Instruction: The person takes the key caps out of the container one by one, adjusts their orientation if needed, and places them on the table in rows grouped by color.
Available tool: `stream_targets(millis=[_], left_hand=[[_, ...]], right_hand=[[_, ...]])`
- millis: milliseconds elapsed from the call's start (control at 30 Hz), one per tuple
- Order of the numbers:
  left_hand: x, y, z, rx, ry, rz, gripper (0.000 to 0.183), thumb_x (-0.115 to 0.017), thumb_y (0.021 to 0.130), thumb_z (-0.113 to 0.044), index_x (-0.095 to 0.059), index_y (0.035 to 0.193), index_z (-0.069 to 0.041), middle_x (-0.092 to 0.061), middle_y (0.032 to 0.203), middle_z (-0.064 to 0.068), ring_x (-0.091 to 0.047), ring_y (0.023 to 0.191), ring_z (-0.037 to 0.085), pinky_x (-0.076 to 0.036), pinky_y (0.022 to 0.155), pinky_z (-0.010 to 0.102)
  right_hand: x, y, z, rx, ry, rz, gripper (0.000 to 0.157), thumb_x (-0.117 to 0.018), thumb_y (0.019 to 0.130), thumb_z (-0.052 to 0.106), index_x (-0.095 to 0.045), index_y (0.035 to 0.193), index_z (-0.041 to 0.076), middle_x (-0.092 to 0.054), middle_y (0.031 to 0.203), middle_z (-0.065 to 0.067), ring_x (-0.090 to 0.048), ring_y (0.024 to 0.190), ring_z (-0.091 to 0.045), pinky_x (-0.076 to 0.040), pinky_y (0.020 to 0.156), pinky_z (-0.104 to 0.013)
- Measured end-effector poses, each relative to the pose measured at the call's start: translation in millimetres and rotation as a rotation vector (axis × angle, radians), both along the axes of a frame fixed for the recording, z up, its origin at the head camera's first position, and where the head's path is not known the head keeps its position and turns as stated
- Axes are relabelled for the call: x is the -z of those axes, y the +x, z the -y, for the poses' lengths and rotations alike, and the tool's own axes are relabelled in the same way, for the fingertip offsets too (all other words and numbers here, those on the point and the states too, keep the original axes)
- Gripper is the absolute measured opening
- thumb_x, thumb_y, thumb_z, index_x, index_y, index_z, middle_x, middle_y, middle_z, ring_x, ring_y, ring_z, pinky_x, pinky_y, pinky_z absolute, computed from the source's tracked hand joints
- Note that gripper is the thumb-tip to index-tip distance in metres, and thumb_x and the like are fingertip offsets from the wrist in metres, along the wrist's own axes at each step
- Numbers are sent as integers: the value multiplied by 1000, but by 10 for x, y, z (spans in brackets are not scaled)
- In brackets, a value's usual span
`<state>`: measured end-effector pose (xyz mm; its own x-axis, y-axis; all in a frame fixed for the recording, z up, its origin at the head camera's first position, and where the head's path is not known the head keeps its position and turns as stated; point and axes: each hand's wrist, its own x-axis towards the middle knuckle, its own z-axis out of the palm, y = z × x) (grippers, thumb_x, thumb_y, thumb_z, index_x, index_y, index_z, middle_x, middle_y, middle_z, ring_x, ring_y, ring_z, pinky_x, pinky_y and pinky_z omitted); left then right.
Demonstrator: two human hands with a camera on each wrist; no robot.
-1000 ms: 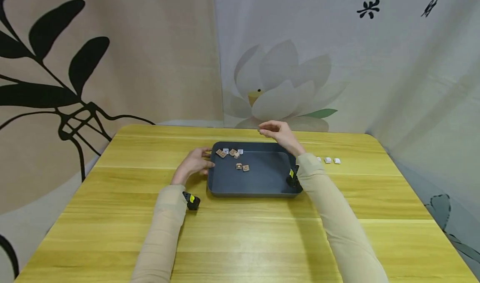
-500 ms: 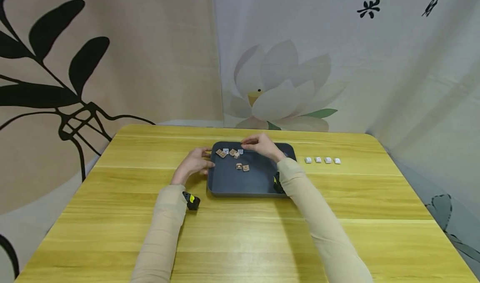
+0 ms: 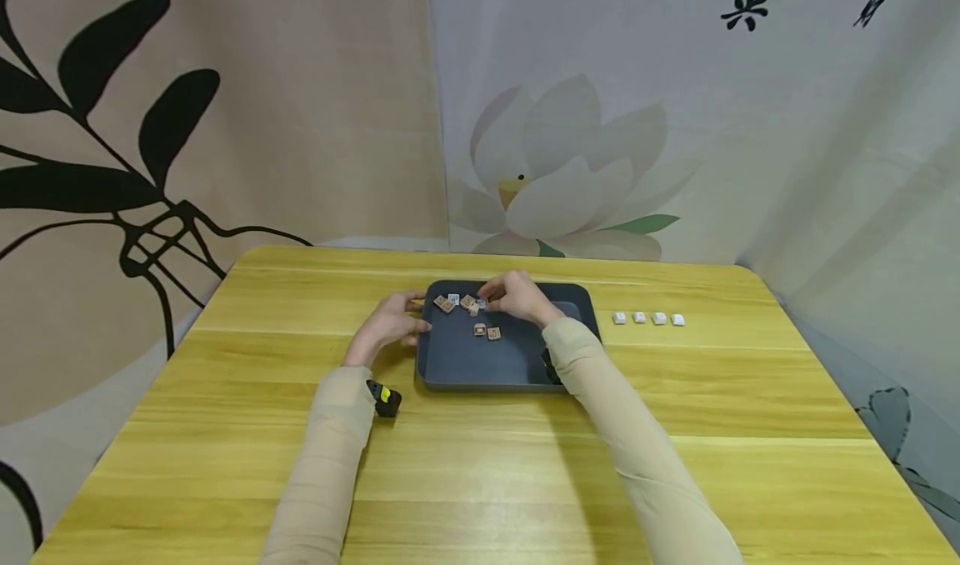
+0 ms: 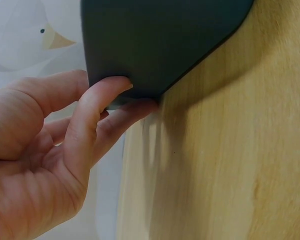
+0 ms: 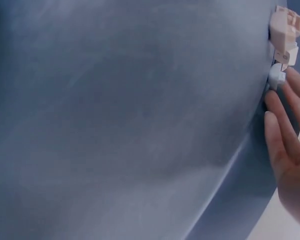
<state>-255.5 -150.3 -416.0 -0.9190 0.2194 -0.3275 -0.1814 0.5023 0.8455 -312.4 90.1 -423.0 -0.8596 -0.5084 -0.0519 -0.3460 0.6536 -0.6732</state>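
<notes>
My left hand holds the left end of the dark grey tray. In the left wrist view the fingertips lie against its outer wall and lower edge. Over the tray's far part, my right hand has its fingertips at a white keycap. This small white keycap shows between the fingertips in the right wrist view, beside tan keycaps. Several tan keycaps and another white keycap lie at the tray's far left. Two tan keycaps sit nearer the middle.
To the right of the tray, several white keycaps stand in a spaced row on the wooden table. A printed curtain hangs behind the far table edge.
My right hand has come left from above the tray's far edge and down to the white keycap. The row at the right is now fully uncovered. The left hand stays on the tray.
</notes>
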Motion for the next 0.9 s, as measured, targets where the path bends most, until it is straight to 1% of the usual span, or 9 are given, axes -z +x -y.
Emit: stream_targets(millis=[67,233,333,533,700,900], left_hand=[[-1,-1,-5,0,0,-2,68,-60,87,3,-28,148,0,-42,143,29,-54,48,9,-51,53,26],[-6,-3,-12,1,2,-4,68,-60,87,4,-28,148,1,-42,143,29,-54,49,9,-52,52,25],[-6,0,-13,1,2,-6,68,-60,87,4,-28,147,1,-42,142,29,-54,49,9,-52,52,25],[-9,10,-8,-3,-3,-7,69,-60,87,3,-29,147,0,-42,143,29,-54,48,9,-52,53,25],[-15,11,-7,-9,-10,-4,69,-61,87,3,-29,147,-1,-42,143,28,-55,49,9,-53,55,26],[-7,3,-5,-10,-8,-1,69,-61,87,3,-28,148,0,-42,143,29,-55,50,9,-55,56,27]], right_hand=[[5,5,3,-1,16,-9,28,-69,84,3,-70,112,6,-71,108,-11,-67,97,-24,-57,82,-34],[21,4,-1,-20,89,-52,29,-71,81,0,-71,109,6,-71,105,-11,-66,96,-23,-57,80,-31],[23,3,-13,-38,100,-61,29,-71,80,-2,-71,108,5,-71,105,-12,-66,95,-24,-57,80,-31],[15,1,-51,-62,82,-55,30,-71,80,-1,-70,110,5,-70,108,-12,-66,96,-23,-57,81,-31],[-8,-6,-90,-53,55,-28,32,-72,81,3,-70,112,7,-71,109,-9,-66,97,-22,-57,82,-32],[-70,-11,-166,-38,-11,1,32,-69,85,7,-67,117,6,-69,112,-10,-65,101,-24,-56,85,-35]])
